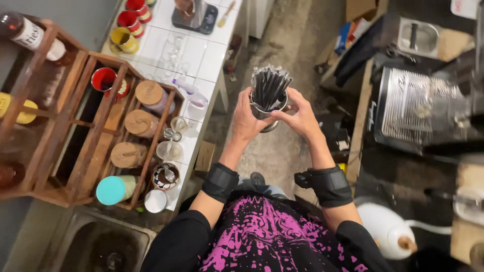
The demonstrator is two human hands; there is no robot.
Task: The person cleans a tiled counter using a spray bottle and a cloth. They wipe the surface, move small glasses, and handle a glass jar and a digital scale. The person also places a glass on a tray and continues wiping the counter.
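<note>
Both my hands hold a small metal cup (265,115) packed with several black straws (269,84) wrapped in clear plastic. My left hand (245,121) wraps its left side, and my right hand (301,117) grips the right side with fingers over the rim. The cup is upright, held in the air above the concrete floor between two counters. Black bands circle both my wrists.
A white tiled counter (201,55) on the left carries red and yellow tins (125,39), glasses and a scale (195,16). A wooden rack (101,146) holds lidded jars and bottles. A sink (101,247) lies lower left. An espresso machine (418,108) and white kettle (388,229) stand right.
</note>
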